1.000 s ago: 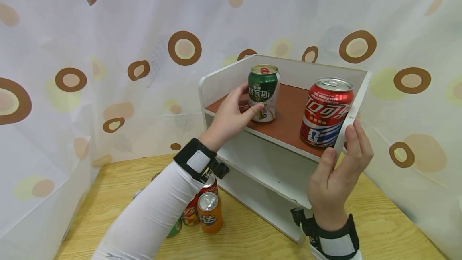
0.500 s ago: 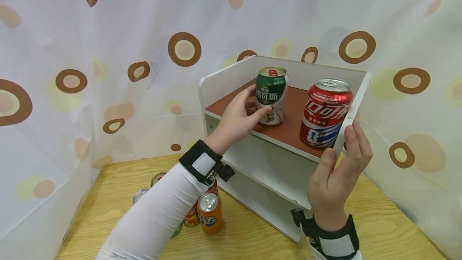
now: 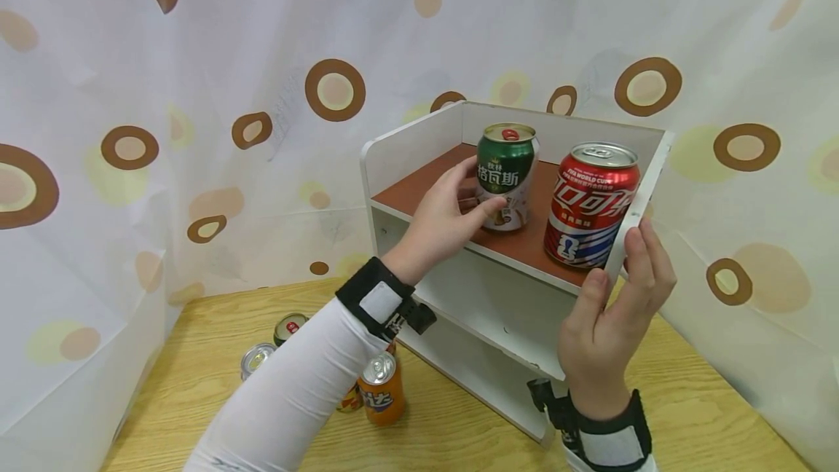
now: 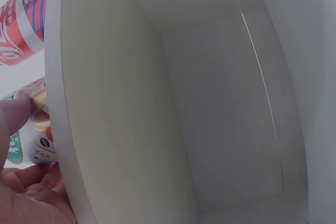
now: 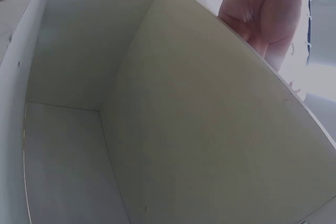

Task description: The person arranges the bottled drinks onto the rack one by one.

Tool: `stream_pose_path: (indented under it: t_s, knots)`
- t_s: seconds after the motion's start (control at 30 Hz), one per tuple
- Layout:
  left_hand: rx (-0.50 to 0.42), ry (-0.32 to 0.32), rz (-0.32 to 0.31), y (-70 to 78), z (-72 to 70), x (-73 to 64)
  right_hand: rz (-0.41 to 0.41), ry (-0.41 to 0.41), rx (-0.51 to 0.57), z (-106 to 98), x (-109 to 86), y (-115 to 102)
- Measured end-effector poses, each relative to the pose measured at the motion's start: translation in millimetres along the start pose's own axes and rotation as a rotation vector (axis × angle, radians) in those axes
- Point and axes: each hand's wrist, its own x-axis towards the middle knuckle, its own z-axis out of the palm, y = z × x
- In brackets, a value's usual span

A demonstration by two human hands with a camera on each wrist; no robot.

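My left hand [image 3: 446, 221] grips a green and white drink can [image 3: 507, 166] with a gold top, thumb at its front and fingers round its left side. The can stands upright on the brown top board [image 3: 435, 177] of a white shelf unit [image 3: 413, 155]. In the left wrist view, the can's white lower part [image 4: 42, 140] shows beside the thumb. A red cola can [image 3: 590, 206] stands to its right, close to the unit's right side panel [image 3: 639, 206]. My right hand [image 3: 609, 326] holds this panel's front edge between thumb and fingers.
On the wooden table [image 3: 452, 435], left of the unit, stand an orange soda can [image 3: 381, 395] and several other cans, partly hidden by my left sleeve [image 3: 282, 377]. Two lower compartments [image 3: 485, 290] face me. A patterned curtain [image 3: 229, 42] hangs behind.
My left hand has slid the green and white can rightward along the top board, nearer the red cola can. My right hand has kept its place on the side panel.
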Motion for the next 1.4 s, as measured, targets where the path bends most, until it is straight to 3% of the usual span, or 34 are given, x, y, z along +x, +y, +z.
stream_pose_path:
  t_s: [0.63, 1.2, 1.4]
  knots:
    - [0.003, -0.019, 0.049, 8.3, 12.7, -0.3, -0.005, 0.007, 0.005, 1, 1.0, -1]
    - [0.013, -0.005, 0.069, 10.1, 23.0, -1.0, 0.001, 0.012, -0.006, 0, 1.3, 0]
    - [-0.034, 0.032, 0.087, 4.9, 20.6, -6.8, 0.003, 0.005, -0.008, 0, 0.1, 1]
